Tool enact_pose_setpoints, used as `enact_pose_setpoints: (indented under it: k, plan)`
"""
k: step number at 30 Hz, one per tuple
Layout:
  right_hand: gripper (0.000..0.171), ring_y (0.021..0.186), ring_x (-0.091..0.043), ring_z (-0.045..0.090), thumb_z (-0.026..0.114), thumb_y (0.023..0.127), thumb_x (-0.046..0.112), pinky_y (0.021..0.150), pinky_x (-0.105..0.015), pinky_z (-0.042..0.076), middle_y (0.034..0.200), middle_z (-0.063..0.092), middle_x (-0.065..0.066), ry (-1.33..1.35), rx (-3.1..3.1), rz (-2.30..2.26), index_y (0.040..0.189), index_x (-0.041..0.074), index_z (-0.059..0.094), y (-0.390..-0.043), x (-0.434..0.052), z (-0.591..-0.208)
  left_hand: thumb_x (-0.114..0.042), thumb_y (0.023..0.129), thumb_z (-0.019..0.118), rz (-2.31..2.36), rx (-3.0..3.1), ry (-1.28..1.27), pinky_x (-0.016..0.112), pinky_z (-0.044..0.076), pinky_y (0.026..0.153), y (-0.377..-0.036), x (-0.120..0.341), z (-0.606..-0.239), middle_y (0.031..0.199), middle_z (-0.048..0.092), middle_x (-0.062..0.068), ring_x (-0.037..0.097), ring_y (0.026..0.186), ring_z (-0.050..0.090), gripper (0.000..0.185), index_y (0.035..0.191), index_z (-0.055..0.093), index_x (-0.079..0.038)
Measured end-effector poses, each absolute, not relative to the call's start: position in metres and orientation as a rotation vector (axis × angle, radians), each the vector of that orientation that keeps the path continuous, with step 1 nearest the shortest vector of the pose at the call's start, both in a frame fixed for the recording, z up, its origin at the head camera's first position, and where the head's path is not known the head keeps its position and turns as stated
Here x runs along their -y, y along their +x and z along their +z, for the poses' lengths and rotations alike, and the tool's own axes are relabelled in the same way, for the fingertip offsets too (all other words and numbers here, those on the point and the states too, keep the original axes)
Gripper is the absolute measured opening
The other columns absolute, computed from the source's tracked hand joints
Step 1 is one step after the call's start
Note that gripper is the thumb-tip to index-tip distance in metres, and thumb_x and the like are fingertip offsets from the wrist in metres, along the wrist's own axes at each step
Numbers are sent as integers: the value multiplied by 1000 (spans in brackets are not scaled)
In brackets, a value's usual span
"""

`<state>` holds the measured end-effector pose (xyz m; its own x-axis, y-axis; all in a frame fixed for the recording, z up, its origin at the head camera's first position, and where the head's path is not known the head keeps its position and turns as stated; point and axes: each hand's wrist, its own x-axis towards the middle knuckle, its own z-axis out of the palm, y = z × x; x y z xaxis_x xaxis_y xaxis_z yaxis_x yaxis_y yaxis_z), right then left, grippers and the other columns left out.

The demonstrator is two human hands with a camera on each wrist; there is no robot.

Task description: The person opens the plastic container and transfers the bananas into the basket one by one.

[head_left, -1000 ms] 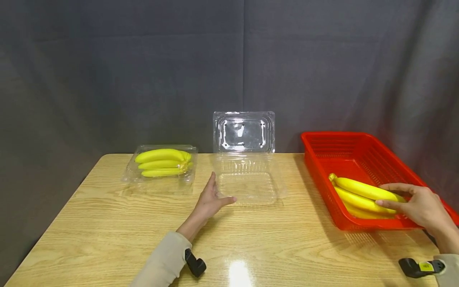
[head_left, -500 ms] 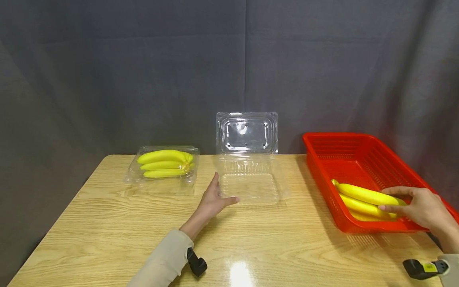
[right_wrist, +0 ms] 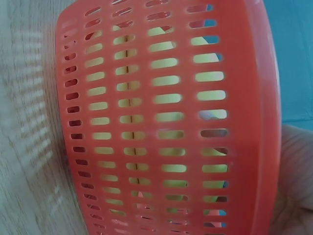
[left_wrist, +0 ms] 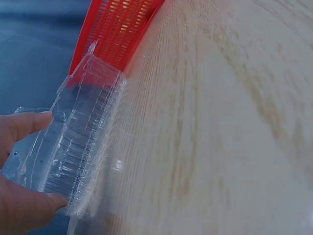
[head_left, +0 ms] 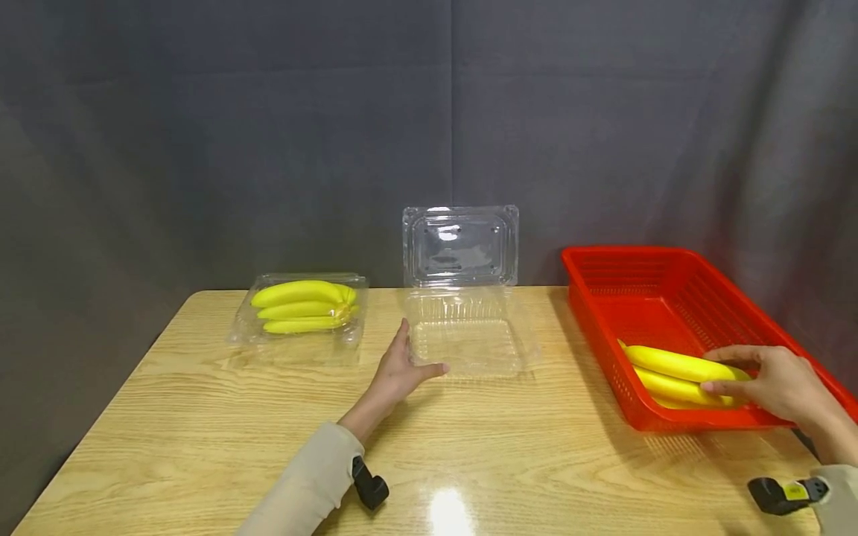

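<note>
The right hand's grip holds the curved yellow bananas inside the red perforated plastic basket, right; the left hand spreads beside the clear plastic hinged box, centre. Best to lift the bunch level, well above the basket's edge.

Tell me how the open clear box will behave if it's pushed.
The open clear box is probably light and apt to slide, with nothing inside. Looking thin, it likely flexes when squeezed. The raised lid may wobble, standing upright at the back.
</note>
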<state>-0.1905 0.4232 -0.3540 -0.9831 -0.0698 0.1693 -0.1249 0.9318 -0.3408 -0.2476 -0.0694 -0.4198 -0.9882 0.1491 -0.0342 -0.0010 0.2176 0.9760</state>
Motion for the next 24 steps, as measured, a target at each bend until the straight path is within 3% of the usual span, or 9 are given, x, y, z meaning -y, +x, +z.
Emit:
enact_pose_setpoints:
  k: [11,19,24]
  plan:
    - [58,67,-17,48,88,68,35,50,-25,34,89,67,-12,139,2957,570,107,-4,69,-193,-423,-355,-15,79,81,1957,-2263,181,45,18,114,-250,72,-422,161,2,12,34,145,7,113,156,-1,-10]
    - [54,75,-22,54,88,68,34,62,-32,38,91,70,-14,181,2987,537,103,-3,71,-194,-423,-352,-13,79,81,1966,-2254,174,45,18,114,-250,73,-422,161,1,11,33,145,6,112,156,-1,-10]
    - [53,74,-21,53,87,69,32,57,-29,40,91,69,-13,170,3036,570,104,-3,70,-193,-425,-351,-11,79,80,1984,-2237,174,46,19,113,-248,73,-421,161,1,11,33,145,7,111,156,0,-10]
